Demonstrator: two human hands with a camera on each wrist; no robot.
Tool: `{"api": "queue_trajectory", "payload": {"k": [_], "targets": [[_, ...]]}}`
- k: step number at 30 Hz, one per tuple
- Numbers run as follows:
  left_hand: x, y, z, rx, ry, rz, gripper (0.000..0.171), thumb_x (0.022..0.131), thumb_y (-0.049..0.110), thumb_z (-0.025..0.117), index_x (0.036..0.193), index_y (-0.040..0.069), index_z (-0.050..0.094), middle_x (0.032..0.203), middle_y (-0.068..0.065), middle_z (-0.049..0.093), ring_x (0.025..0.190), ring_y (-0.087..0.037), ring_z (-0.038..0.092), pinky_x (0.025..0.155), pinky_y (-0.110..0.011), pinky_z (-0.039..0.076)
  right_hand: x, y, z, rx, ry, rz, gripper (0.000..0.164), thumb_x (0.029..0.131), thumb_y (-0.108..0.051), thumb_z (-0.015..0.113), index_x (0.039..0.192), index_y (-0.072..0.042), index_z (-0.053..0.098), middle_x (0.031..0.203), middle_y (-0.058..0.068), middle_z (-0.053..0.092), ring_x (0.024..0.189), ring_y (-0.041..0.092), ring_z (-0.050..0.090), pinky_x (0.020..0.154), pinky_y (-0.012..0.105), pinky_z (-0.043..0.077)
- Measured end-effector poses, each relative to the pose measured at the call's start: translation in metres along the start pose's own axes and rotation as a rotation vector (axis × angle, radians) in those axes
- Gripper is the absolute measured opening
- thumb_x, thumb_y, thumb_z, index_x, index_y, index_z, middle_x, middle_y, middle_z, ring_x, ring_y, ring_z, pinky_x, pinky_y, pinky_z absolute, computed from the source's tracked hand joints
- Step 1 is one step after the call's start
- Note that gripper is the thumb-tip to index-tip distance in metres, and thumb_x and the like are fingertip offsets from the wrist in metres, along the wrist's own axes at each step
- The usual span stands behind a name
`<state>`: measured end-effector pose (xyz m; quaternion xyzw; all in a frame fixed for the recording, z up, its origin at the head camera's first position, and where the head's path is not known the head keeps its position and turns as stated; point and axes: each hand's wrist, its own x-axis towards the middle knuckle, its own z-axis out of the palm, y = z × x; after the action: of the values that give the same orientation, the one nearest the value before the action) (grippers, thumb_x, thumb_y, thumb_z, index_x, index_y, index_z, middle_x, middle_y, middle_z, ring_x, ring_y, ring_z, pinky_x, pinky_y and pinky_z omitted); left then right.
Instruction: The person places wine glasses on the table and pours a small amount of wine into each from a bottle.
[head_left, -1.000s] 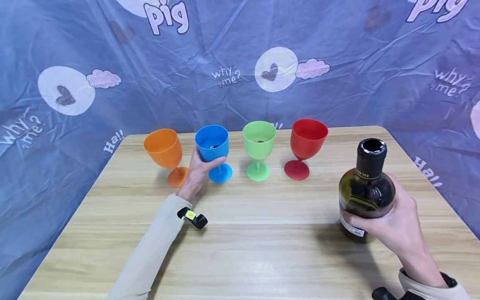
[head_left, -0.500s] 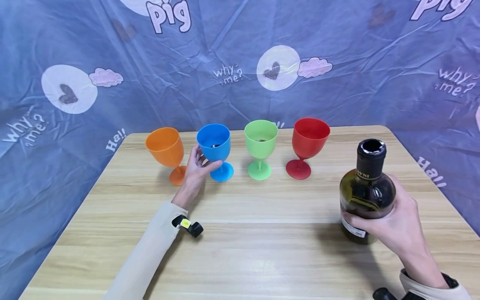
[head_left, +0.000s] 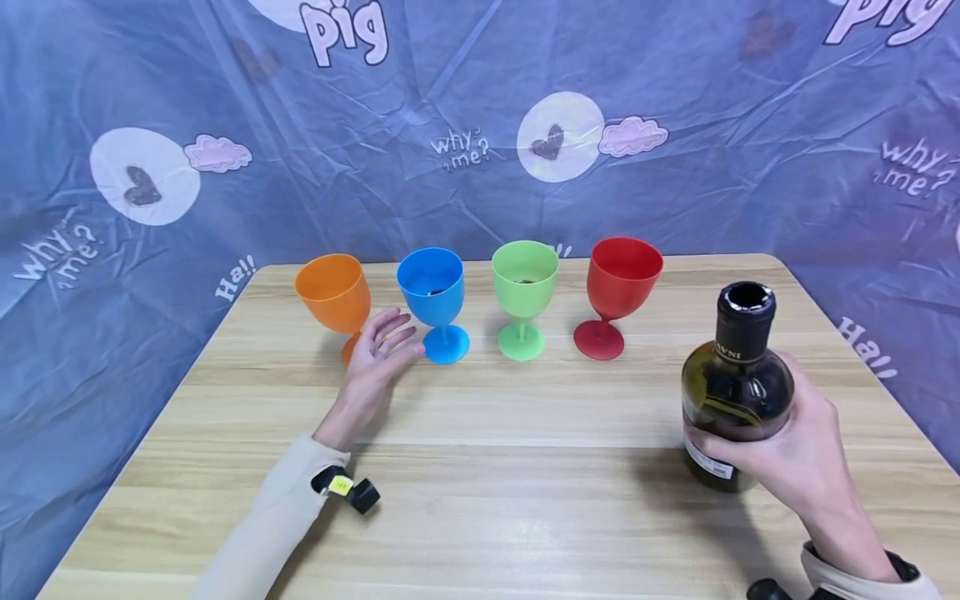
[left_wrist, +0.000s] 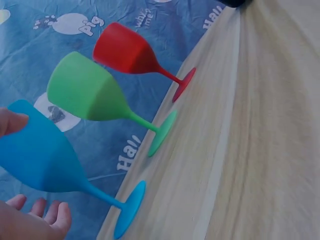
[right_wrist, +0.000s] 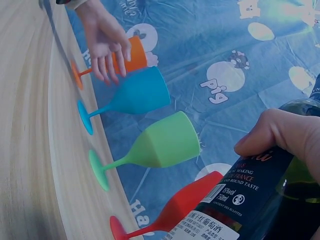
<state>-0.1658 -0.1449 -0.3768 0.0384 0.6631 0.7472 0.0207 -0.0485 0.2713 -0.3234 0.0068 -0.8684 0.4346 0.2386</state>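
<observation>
My left hand (head_left: 375, 358), fingers spread and loosely bent, is just in front of the blue goblet (head_left: 433, 287), apart from it. It partly covers the stem and foot of the orange goblet (head_left: 333, 293). Further right in the row stand a green goblet (head_left: 525, 279) and a red goblet (head_left: 622, 275). Some dark liquid shows inside the blue and green ones. My right hand (head_left: 806, 458) grips a dark green wine bottle (head_left: 738, 387) round its body, upright and uncorked. In the right wrist view the bottle's label (right_wrist: 235, 192) shows beside my thumb.
The goblets line the far edge of the light wooden table (head_left: 495, 500). Right behind that edge hangs a blue printed cloth (head_left: 465, 100). Small black wrist cameras (head_left: 363, 495) stick out from both cuffs.
My left hand has let go of the blue goblet and drawn back toward me and to the left. The blue goblet stays standing. My right hand and the bottle have hardly moved.
</observation>
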Motion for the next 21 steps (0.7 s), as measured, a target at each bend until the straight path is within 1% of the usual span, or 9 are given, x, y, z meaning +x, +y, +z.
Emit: {"api": "queue_trajectory", "payload": {"k": [3,5,8,11,13,15,17,21], "targets": [[-0.008,0.005,-0.008,0.009,0.033,-0.016,0.066,0.091,0.002,0.063,0.146,0.003,0.027,0.146,-0.015,0.038,0.131,-0.029,0.043,0.096,-0.023,0.047,-0.001,0.001,0.0,0.002,0.0,0.003,0.089,0.041,0.007,0.092,0.121,-0.012,0.059,0.096,-0.026,0.06,0.088,-0.006,0.054,0.076,0.006,0.036],[-0.013,0.008,-0.014,0.006,0.046,-0.023,0.065,0.09,-0.001,0.062,0.145,0.001,0.027,0.144,-0.016,0.039,0.129,-0.029,0.045,0.095,-0.022,0.047,-0.001,0.001,0.0,0.003,0.001,0.004,0.089,0.041,0.007,0.092,0.121,-0.013,0.059,0.097,-0.026,0.059,0.088,-0.006,0.054,0.076,0.006,0.036],[-0.019,0.01,-0.021,-0.044,0.046,-0.05,0.064,0.091,-0.002,0.06,0.145,-0.001,0.026,0.143,-0.016,0.038,0.128,-0.028,0.046,0.096,-0.023,0.047,-0.001,0.001,0.0,0.007,0.0,0.003,0.089,0.041,0.007,0.092,0.122,-0.013,0.059,0.097,-0.025,0.06,0.089,-0.006,0.054,0.076,0.006,0.036],[-0.024,0.011,-0.028,-0.107,0.045,-0.081,0.062,0.092,0.0,0.059,0.145,0.0,0.025,0.144,-0.017,0.036,0.127,-0.024,0.047,0.098,-0.024,0.046,-0.002,0.001,-0.001,0.005,-0.002,0.002,0.089,0.042,0.007,0.092,0.121,-0.013,0.059,0.097,-0.025,0.06,0.088,-0.007,0.054,0.076,0.006,0.036],[-0.027,0.011,-0.031,-0.139,0.06,-0.089,0.06,0.093,0.001,0.059,0.143,0.001,0.027,0.144,-0.017,0.037,0.125,-0.021,0.049,0.099,-0.024,0.045,-0.002,0.001,-0.001,-0.002,-0.001,0.002,0.088,0.041,0.006,0.092,0.121,-0.013,0.06,0.096,-0.026,0.059,0.088,-0.007,0.054,0.076,0.006,0.036],[-0.028,0.011,-0.035,-0.157,0.09,-0.083,0.057,0.093,0.001,0.059,0.141,0.001,0.03,0.141,-0.015,0.041,0.123,-0.02,0.051,0.098,-0.024,0.045,-0.003,0.0,-0.001,-0.011,0.002,0.004,0.087,0.041,0.006,0.093,0.12,-0.013,0.06,0.096,-0.026,0.059,0.088,-0.007,0.053,0.075,0.006,0.035],[-0.028,0.012,-0.038,-0.172,0.132,-0.081,0.052,0.092,0.0,0.059,0.137,0.001,0.034,0.133,-0.01,0.048,0.119,-0.018,0.054,0.098,-0.025,0.046,-0.003,0.0,-0.001,-0.012,0.004,0.004,0.086,0.041,0.005,0.093,0.119,-0.012,0.06,0.095,-0.026,0.059,0.088,-0.007,0.053,0.075,0.006,0.035],[-0.027,0.012,-0.042,-0.198,0.203,-0.097,0.045,0.091,-0.003,0.059,0.131,0.003,0.039,0.119,-0.001,0.055,0.115,-0.016,0.056,0.096,-0.023,0.047,-0.003,-0.001,-0.001,-0.009,0.009,-0.002,0.086,0.04,0.006,0.093,0.118,-0.011,0.06,0.094,-0.026,0.059,0.087,-0.006,0.053,0.075,0.007,0.036]]}}
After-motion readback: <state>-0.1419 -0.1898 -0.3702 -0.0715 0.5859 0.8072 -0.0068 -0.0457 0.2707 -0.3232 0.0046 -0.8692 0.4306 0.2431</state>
